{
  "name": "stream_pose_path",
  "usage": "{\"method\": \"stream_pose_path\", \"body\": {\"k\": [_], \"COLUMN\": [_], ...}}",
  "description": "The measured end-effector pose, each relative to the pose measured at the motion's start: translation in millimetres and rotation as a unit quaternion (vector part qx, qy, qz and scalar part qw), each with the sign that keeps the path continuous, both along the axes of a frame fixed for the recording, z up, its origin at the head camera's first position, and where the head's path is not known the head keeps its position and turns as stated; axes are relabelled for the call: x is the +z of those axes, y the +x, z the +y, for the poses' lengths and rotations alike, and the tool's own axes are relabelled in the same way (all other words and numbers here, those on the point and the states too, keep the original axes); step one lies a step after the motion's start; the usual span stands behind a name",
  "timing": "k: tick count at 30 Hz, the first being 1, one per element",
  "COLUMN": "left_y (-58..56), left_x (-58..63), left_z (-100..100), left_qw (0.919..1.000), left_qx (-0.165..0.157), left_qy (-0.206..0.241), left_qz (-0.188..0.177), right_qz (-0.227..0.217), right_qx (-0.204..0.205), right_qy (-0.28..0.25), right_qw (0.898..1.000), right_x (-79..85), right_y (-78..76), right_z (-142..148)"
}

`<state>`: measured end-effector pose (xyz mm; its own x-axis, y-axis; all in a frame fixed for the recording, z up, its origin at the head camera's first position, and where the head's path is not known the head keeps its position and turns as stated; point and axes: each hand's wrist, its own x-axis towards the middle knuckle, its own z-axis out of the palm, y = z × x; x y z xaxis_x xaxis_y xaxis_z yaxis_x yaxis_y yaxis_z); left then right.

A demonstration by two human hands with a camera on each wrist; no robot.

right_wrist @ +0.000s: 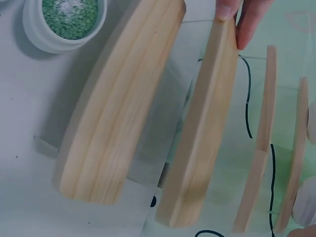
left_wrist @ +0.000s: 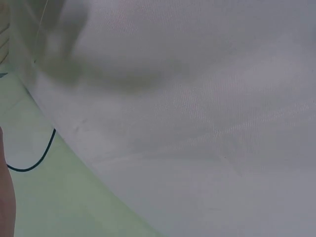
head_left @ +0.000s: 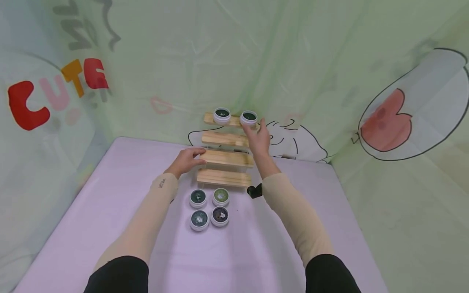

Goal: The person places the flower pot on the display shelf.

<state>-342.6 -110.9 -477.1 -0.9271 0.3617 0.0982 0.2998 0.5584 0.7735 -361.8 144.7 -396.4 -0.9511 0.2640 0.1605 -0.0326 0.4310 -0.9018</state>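
A tiered wooden display rack [head_left: 227,158] stands at the back of the table, with several pale planks stepping upward. My left hand [head_left: 186,161] grips the left end of its second plank from the bottom, thumb in front; those fingers [right_wrist: 228,11] show at the plank's end in the right wrist view. On the top plank, my right hand [head_left: 259,142] holds a white round jar [head_left: 249,117] with a dark green top between thumb and fingers. Left of it on that plank sits a similar jar [head_left: 222,115]. The left wrist view mostly shows the pale cloth [left_wrist: 197,123].
In front of the rack, several white jars stand grouped: a dark green one [head_left: 198,197], a speckled green one [head_left: 221,196], a grey-green one [head_left: 199,219] and a dark brown one [head_left: 220,215]. A printed curtain [head_left: 190,53] hangs close behind the rack.
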Motion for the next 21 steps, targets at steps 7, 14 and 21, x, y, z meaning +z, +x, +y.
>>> {"method": "stream_pose_path", "body": {"k": [7,14,21], "left_y": [4.7,-4.9,-1.1], "left_x": [1.4,-6.7,-3.0], "left_z": [2,0,0], "left_qw": [0.9999,0.9999,0.9999], "left_qx": [0.0,0.0,0.002], "left_qy": [0.009,0.013,0.007], "left_qz": [-0.005,-0.008,-0.008], "right_qz": [0.015,0.03,0.037], "right_qx": [0.012,0.006,0.018], "right_qy": [-0.016,-0.021,-0.052], "right_qw": [1.0,0.999,0.998], "right_x": [-10.6,-16.7,-26.4], "right_y": [14.6,27.7,36.1], "right_z": [1,1,-2]}}
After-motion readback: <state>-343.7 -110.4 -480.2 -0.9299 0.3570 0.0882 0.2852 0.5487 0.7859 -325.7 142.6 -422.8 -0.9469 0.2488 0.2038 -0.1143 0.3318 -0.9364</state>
